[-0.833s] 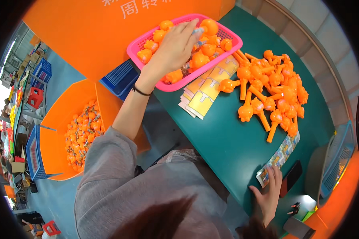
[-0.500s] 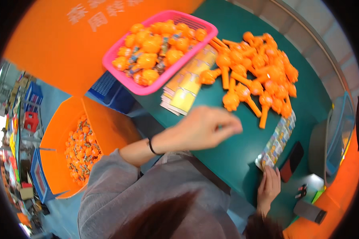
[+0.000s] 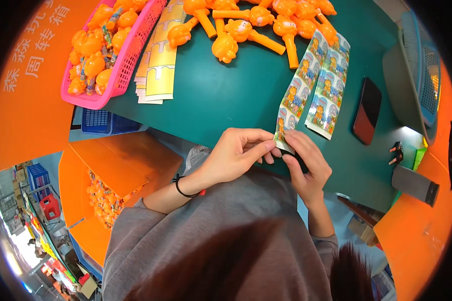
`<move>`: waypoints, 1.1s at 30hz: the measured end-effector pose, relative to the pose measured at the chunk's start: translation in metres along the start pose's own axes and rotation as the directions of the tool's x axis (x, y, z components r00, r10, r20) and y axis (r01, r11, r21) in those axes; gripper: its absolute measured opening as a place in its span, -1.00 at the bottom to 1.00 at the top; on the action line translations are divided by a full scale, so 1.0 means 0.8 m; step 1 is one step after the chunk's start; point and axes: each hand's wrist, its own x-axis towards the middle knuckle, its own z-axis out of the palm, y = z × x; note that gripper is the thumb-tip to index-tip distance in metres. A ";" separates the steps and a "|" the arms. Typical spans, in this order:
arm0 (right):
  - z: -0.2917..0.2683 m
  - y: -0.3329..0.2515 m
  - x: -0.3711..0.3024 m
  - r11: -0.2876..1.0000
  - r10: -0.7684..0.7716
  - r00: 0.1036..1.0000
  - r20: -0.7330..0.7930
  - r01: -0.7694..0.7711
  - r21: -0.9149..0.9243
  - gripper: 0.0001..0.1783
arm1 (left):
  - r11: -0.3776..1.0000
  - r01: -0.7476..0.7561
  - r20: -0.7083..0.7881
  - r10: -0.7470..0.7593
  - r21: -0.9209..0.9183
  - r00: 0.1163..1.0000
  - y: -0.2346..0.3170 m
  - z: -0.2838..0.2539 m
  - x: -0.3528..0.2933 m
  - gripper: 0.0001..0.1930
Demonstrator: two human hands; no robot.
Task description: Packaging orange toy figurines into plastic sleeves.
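My left hand (image 3: 238, 153), with a black band at the wrist, pinches the near end of a strip of colourful picture stickers (image 3: 297, 93) between thumb and forefinger. My right hand (image 3: 309, 163) grips the same end from the other side, fingers along the strip's edge and thumb below. The strip runs away from me over the green table, its far end by the orange toys. A second sticker strip (image 3: 330, 88) lies beside it on the right. Beyond are several orange plastic toys with rounded animal heads and stick handles (image 3: 239, 31), piled loosely.
A pink basket (image 3: 123, 70) of orange toys stands at the left, beside yellow printed sheets (image 3: 160, 75). A dark phone (image 3: 366, 110) and a grey box-shaped device (image 3: 415, 184) lie at the right, near a grey bin (image 3: 404, 75). An orange box (image 3: 123, 158) with more toys is lower left.
My left hand has come down and right to the strip's near end, meeting my right hand. That end is now lifted nearer to me. The view has shifted, and two strips now show apart.
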 end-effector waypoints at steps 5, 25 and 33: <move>0.001 -0.001 0.001 0.995 0.080 0.997 0.023 -0.081 0.063 -0.80 | 0.954 -0.112 -0.009 0.119 0.276 0.993 0.002 0.012 -0.005 -0.82; 0.007 -0.005 0.018 0.908 0.405 0.904 0.138 -0.415 0.060 -0.85 | 0.953 -0.089 -0.062 0.111 0.289 0.992 -0.010 0.001 -0.004 -0.81; 0.006 -0.008 0.023 0.938 0.316 0.926 0.206 -0.338 0.080 -0.88 | 0.898 -0.208 -0.030 0.238 0.387 0.971 -0.017 -0.001 -0.002 -0.81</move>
